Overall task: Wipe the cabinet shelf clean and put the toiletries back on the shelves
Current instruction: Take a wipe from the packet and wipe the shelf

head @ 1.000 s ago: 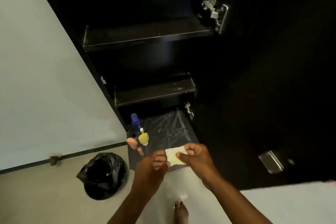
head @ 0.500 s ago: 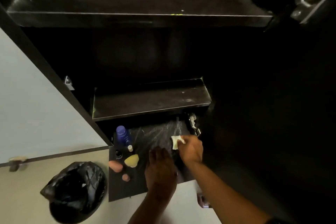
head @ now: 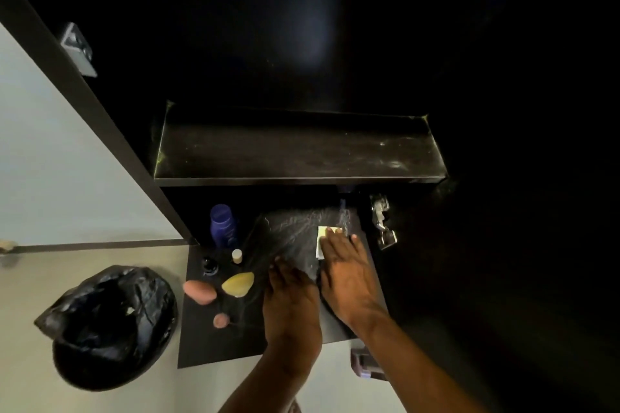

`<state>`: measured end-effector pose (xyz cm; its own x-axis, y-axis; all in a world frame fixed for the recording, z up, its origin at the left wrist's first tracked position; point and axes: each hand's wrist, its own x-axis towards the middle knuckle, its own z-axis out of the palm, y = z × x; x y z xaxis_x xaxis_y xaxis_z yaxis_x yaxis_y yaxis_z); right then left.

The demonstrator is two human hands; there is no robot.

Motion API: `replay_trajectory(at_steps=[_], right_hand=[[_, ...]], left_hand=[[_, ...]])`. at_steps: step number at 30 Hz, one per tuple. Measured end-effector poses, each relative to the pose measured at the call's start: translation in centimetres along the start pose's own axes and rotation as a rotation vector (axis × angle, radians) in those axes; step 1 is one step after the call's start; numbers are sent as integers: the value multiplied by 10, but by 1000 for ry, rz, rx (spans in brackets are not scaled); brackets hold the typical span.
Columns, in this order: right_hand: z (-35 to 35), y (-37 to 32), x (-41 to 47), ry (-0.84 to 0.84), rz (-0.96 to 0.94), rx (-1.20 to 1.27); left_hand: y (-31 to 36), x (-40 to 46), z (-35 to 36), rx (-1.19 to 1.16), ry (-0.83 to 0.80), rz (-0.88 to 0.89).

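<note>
Cloth (head: 321, 241) is pressed flat on the bottom shelf (head: 214, 339) under the right hand (head: 345, 273), fingers straight. Left hand (head: 291, 298) is laid flat beside it. Toiletries (head: 222, 226) are grouped at left.

Streaked matt-black shelf (head: 292, 238); glossy crinkled plastic bin liner (head: 110, 308).

Bottom shelf (head: 214, 345), left edge: bottle (head: 222, 226) behind, sponges (head: 237, 284) in front.
Right part: cloth (head: 321, 238) under right hand (head: 347, 275).
Left hand (head: 290, 303): beside it, centre.
</note>
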<state>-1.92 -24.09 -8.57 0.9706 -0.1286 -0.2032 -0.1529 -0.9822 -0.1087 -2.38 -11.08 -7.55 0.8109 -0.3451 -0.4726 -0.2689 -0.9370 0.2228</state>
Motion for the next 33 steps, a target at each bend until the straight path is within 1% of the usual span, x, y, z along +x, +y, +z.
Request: replay_trajectory(at_steps=[3,6,8,12,14,16,19,20,22,24,29,31,33], right_hand=[[11,0,-12,38,54,-74],[17,0,-14,9,105,11],[17,3,-2,-14,149,96],[9,12,51,31,197,122],[5,14,72,-8,192,105],[1,10,73,-52,152,170],[-14,-10,34,-110,43,315],[-17,-16,17,-126,38,329],[-16,-21,-10,-131,77,303],[-7,-12,-13,-142,141,273],[-2,10,49,-148,332,241],[-7,12,70,-176,306,207],[-7,7,71,-185,217,184]], left_hand=[[0,0,-2,-5,-15,22],[0,-2,-4,-20,-3,26],[-1,-4,-2,-37,19,30],[-7,-7,2,-44,47,43],[-10,-8,2,-30,36,59],[-11,-9,2,-14,32,85],[-14,-8,0,-23,70,112],[-15,-8,-1,-25,85,122],[-19,-9,1,-32,93,142],[-23,-12,4,-28,94,162],[-25,-14,7,-10,86,161],[-23,-13,6,1,70,162],[-22,-12,6,1,70,163]])
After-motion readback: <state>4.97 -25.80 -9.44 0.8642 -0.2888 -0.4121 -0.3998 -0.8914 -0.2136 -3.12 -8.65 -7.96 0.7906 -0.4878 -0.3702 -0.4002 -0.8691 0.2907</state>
